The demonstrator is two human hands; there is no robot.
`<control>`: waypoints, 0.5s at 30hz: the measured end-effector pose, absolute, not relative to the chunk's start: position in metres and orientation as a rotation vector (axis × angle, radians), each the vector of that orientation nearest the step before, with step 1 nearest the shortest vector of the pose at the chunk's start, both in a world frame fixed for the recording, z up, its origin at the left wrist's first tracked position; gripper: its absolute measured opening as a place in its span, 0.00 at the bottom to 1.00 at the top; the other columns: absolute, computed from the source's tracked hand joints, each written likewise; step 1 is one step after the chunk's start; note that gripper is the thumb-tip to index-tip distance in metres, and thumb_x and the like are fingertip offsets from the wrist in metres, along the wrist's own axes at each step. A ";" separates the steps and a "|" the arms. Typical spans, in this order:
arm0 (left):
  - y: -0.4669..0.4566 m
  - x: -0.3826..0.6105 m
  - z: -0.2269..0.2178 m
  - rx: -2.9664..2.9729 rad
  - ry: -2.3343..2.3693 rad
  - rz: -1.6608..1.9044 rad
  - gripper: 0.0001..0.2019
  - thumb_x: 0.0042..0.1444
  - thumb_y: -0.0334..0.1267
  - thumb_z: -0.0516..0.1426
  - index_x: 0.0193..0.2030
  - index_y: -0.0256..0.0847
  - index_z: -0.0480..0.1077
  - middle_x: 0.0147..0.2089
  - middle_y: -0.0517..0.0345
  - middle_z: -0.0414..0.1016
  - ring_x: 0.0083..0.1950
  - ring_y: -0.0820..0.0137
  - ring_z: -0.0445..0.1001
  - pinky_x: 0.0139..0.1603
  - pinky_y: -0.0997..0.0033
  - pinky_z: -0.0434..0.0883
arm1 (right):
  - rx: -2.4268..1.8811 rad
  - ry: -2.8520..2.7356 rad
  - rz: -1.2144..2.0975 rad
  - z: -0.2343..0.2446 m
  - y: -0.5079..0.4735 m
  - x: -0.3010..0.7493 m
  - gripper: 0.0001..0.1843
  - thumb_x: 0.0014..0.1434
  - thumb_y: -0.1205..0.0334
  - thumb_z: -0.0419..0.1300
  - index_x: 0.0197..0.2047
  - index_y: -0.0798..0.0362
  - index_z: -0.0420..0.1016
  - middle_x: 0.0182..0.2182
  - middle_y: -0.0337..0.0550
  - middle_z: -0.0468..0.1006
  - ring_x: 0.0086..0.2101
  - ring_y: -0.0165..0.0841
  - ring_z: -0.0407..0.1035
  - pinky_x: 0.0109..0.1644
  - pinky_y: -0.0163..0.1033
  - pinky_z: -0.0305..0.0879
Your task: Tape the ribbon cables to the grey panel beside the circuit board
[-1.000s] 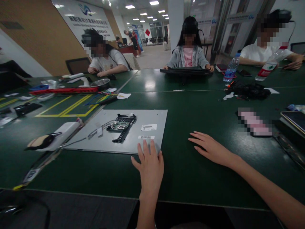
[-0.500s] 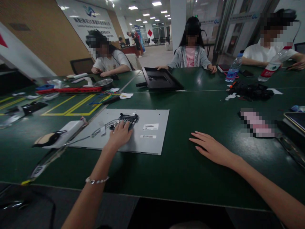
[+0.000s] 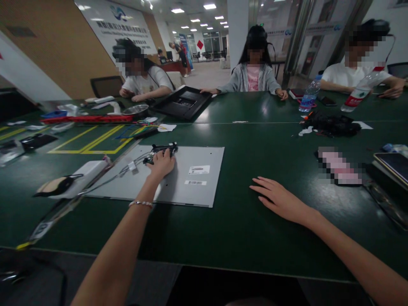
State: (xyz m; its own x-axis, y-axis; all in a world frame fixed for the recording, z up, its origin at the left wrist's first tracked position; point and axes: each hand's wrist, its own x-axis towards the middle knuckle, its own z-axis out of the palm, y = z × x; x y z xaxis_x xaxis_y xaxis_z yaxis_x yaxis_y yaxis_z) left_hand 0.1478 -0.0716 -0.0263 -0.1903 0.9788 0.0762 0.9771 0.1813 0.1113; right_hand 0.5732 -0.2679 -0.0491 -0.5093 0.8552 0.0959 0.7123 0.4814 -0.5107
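A grey metal panel (image 3: 191,187) lies flat on the green table (image 3: 248,238) in front of me. My left hand (image 3: 161,164), with a bracelet on its wrist, reaches over the panel and closes its fingers on the black circuit-board bracket (image 3: 162,148) near the panel's far edge. Thin cables (image 3: 132,163) trail from the bracket to the left. My right hand (image 3: 279,199) rests flat on the table to the right of the panel, fingers stretched out and holding nothing.
Three other people sit across the table; one handles a black monitor shell (image 3: 183,102). A white device (image 3: 81,176) lies left of the panel. Water bottles (image 3: 307,97), a black bundle (image 3: 333,123) and a tablet (image 3: 393,163) are on the right. Yellow tape lines (image 3: 95,142) mark the left table.
My left hand moved from the panel's near edge forward onto the bracket and took hold of it, shifting it toward the far edge. The person opposite swung the black shell to the left.
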 end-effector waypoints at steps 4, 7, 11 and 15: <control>-0.075 0.147 -0.025 2.038 2.377 0.245 0.27 0.65 0.42 0.43 0.69 0.36 0.53 0.70 0.34 0.49 0.69 0.43 0.47 0.59 0.25 0.47 | -1.315 -2.404 0.580 -0.049 -0.268 0.573 0.26 0.68 0.52 0.48 0.68 0.42 0.59 0.68 0.39 0.57 0.67 0.40 0.47 0.68 0.57 0.48; -0.082 0.151 -0.020 2.039 2.367 0.230 0.28 0.65 0.43 0.43 0.70 0.35 0.50 0.70 0.34 0.48 0.70 0.44 0.47 0.60 0.28 0.49 | -1.318 -2.409 0.574 -0.050 -0.267 0.574 0.26 0.68 0.53 0.48 0.68 0.42 0.59 0.68 0.38 0.57 0.67 0.40 0.47 0.68 0.56 0.48; -0.097 0.151 -0.008 2.107 2.389 0.272 0.28 0.66 0.44 0.44 0.69 0.33 0.51 0.70 0.35 0.50 0.69 0.47 0.49 0.63 0.37 0.52 | -1.311 -2.412 0.591 -0.049 -0.267 0.575 0.27 0.67 0.52 0.48 0.68 0.41 0.58 0.68 0.38 0.57 0.67 0.41 0.47 0.68 0.57 0.48; -0.114 0.124 0.006 2.193 2.451 0.299 0.25 0.66 0.40 0.45 0.66 0.28 0.55 0.69 0.36 0.52 0.67 0.48 0.50 0.62 0.40 0.53 | -1.327 -2.428 0.584 -0.046 -0.268 0.573 0.27 0.68 0.52 0.47 0.68 0.42 0.58 0.68 0.39 0.56 0.67 0.40 0.47 0.68 0.57 0.48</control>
State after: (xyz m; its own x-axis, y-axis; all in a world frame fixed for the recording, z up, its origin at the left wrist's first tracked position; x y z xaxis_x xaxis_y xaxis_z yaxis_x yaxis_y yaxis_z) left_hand 0.1242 -0.1145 0.0062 -0.1109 0.9649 0.2379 0.9938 0.1075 0.0274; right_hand 0.5730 -0.2679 -0.0465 -0.5218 0.8497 0.0762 0.7223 0.4875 -0.4906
